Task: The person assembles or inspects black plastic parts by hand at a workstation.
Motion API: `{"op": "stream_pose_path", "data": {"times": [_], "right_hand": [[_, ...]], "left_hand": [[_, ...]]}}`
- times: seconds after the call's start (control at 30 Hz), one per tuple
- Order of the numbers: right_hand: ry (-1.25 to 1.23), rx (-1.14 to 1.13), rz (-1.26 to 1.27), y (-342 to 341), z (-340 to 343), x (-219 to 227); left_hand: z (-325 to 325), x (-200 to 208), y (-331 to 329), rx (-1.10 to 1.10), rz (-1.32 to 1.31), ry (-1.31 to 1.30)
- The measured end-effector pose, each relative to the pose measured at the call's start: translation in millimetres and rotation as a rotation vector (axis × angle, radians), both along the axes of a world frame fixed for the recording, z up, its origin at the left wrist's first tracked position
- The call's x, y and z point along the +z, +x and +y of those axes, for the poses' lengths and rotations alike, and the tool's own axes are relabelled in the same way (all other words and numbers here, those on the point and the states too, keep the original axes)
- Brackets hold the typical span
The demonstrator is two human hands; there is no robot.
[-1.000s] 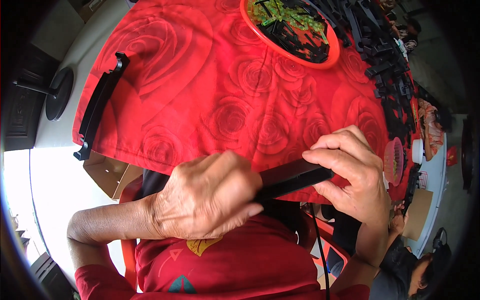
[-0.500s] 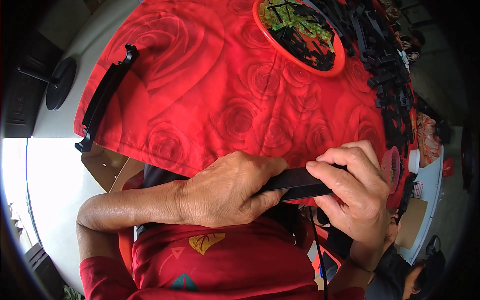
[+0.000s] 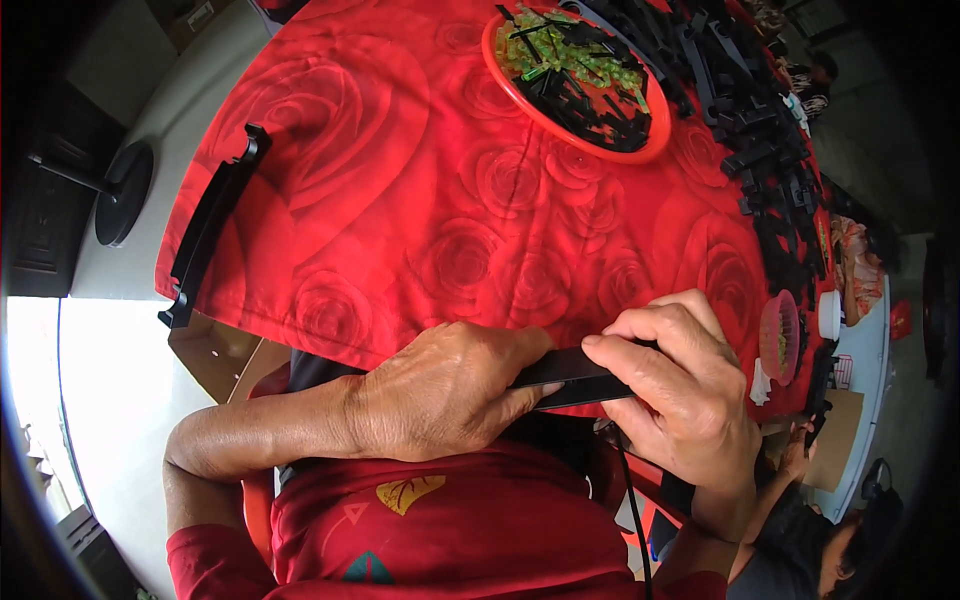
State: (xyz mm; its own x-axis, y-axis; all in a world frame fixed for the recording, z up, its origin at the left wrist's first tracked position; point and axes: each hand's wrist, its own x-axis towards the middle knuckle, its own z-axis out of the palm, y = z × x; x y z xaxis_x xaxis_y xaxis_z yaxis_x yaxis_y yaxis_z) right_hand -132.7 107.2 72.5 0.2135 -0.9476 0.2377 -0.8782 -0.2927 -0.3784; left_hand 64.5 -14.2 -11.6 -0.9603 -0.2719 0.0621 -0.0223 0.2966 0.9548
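The left hand (image 3: 445,395), blurred a second ago, is now showing sharp and clasping one end of a black strip (image 3: 562,368), so the work is apparently settling into a steady two-handed hold. The right hand (image 3: 680,390) is gripping the other end between fingers and thumb. The strip is hovering by the near edge of the red-covered desk (image 3: 390,215), its long axis running across the body, its right end pointing slightly away from the person.
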Motion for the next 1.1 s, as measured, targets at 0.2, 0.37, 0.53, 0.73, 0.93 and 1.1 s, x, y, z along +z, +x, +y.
{"op": "stream_pose_path", "data": {"times": [0.2, 0.37, 0.53, 0.73, 0.93, 1.1], "right_hand": [[-0.018, -0.070, -0.041, 9, 5, 1], [-0.104, -0.083, -0.038, 2, 4, -12], [-0.051, -0.075, -0.062, -2, 5, -18], [-0.047, -0.095, -0.115, -1, 9, -24], [-0.086, -0.150, -0.098, 8, 15, -24], [-0.082, -0.198, -0.092, 9, 17, -35]], "left_hand": [[2, 14, 5, -0.039, -0.124, -0.012], [1, 8, -2, -0.008, -0.087, -0.011], [3, 3, -7, 0.085, -0.014, -0.088], [-17, 16, -2, -0.127, -0.200, 0.025], [-13, 19, 1, -0.078, -0.206, -0.011], [-12, 11, -4, -0.051, -0.229, -0.044]]}}
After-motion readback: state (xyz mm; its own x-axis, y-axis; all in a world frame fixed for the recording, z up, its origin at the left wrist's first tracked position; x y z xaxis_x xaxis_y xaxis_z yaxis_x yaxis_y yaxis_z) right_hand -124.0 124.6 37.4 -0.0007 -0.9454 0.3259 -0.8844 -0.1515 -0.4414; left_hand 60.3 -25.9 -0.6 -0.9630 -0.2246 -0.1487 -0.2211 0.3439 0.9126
